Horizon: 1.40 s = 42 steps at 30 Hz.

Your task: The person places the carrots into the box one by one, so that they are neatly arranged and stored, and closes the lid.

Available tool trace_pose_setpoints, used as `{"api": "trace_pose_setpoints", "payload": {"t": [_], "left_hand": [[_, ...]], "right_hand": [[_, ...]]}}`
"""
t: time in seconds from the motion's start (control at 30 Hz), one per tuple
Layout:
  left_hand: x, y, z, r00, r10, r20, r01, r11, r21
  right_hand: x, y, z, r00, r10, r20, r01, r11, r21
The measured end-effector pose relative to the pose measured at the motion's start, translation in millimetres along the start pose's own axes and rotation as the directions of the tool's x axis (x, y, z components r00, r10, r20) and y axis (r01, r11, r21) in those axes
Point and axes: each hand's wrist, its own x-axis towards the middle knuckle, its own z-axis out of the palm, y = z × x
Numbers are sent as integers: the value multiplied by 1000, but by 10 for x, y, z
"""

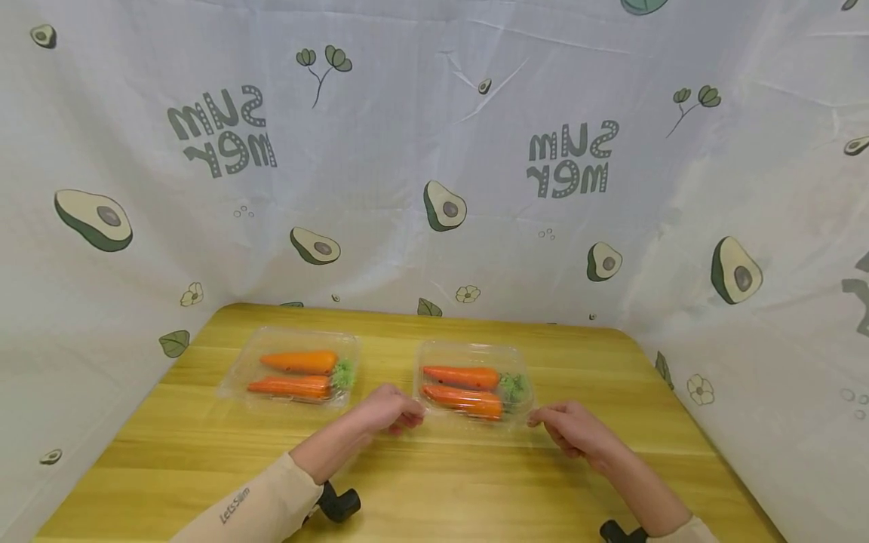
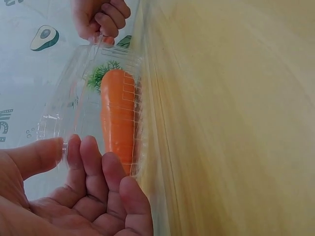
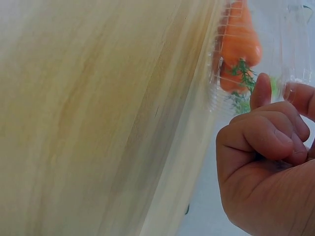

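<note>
A clear plastic box (image 1: 444, 354) stands on the table with two orange carrots (image 1: 465, 401) lying side by side inside it. Green leafy tops (image 1: 512, 387) show at the carrots' right ends. My left hand (image 1: 390, 409) pinches the box's edge at its near left corner between thumb and forefinger, as the left wrist view shows. At the near right corner, my right hand (image 1: 573, 430) pinches the edge between thumb and forefinger, its other fingers curled in. The right wrist view shows one carrot (image 3: 241, 39) through the clear wall. Whether the lid is fully closed, I cannot tell.
To the left stands a second clear plastic box (image 1: 247, 362), also holding two carrots (image 1: 299, 362) with green tops. Both rest on a wooden table (image 1: 434, 483). A white cloth (image 1: 380, 151) printed with avocados hangs behind and at both sides.
</note>
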Motion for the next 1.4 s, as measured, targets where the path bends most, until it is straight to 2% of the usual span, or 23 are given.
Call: {"api": "trace_pose_setpoints", "payload": {"t": [0.57,0.93,1.4], "left_hand": [[24,6,7,1000,3,-10,-3,1000,-29],[32,-15,-11,999,8,32,-8,1000,-7],[16,-7,-10,999,2,34,-1,1000,-12]], "right_hand": [[-1,-2,-19,1000,-19,2,19,1000,-4],[-2,18,-7,1000,-22,20,21,1000,21],[16,26,17,999,-26,19,26,1000,17]]}}
